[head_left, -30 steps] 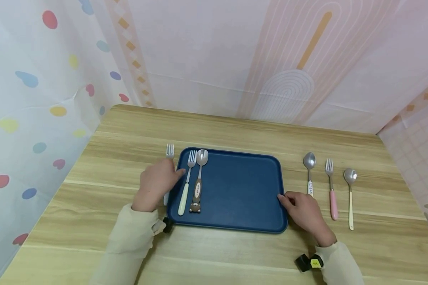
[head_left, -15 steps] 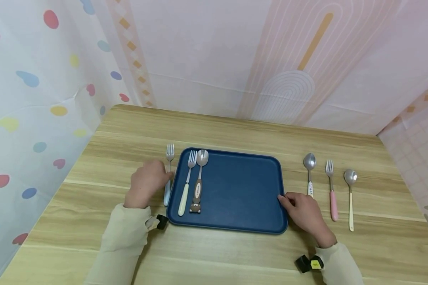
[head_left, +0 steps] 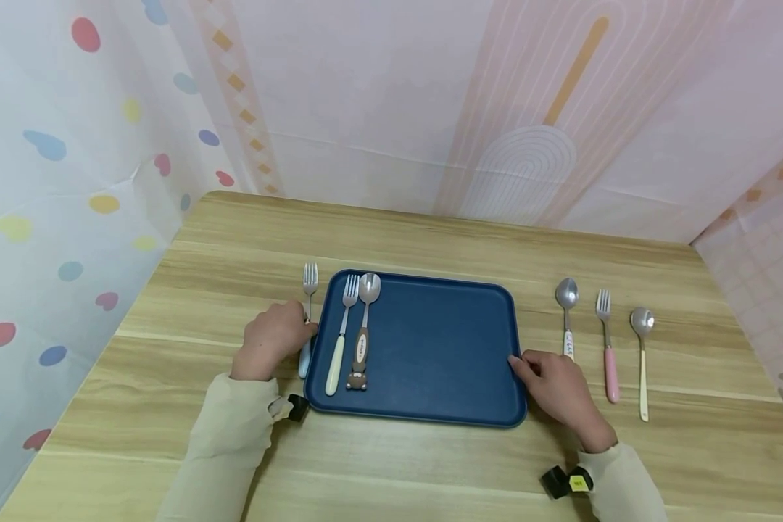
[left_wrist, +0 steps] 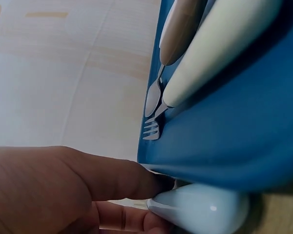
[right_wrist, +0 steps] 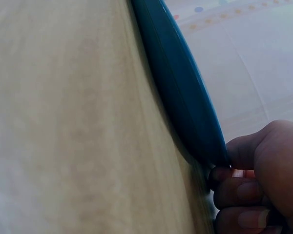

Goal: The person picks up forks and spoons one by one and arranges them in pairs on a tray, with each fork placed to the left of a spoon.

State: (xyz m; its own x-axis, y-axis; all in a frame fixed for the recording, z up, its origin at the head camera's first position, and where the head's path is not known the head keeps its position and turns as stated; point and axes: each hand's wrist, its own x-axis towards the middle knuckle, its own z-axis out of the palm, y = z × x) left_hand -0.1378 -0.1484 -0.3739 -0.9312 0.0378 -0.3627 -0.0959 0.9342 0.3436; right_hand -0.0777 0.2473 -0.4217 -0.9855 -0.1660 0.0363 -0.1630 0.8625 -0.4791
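In the head view my left hand [head_left: 272, 339] is at the fork with the light blue handle [head_left: 305, 361], which lies just left of the tray. Thumb and fingers pinch this fork near its neck, as the left wrist view shows with the glossy handle [left_wrist: 200, 207] jutting out past them. My right hand [head_left: 557, 384] grips the right rim of the dark blue tray [head_left: 444, 348], thumb on top and fingers curled beneath. On the tray's left side lie a fork with a cream handle [head_left: 336, 366] and a spoon with a brown bear handle [head_left: 361, 348], side by side.
Right of the tray, a spoon with a patterned white handle [head_left: 566, 293], a pink-handled fork [head_left: 610, 373] and a spoon with a pale yellow handle [head_left: 642, 384] lie in a row on the wooden table [head_left: 417, 471]. A patterned curtain [head_left: 378, 94] hangs behind.
My left hand has drawn back left from over the tray's edge, then shifted slightly right, its thumb now at the blue fork's neck. The right hand and the tray have stayed put.
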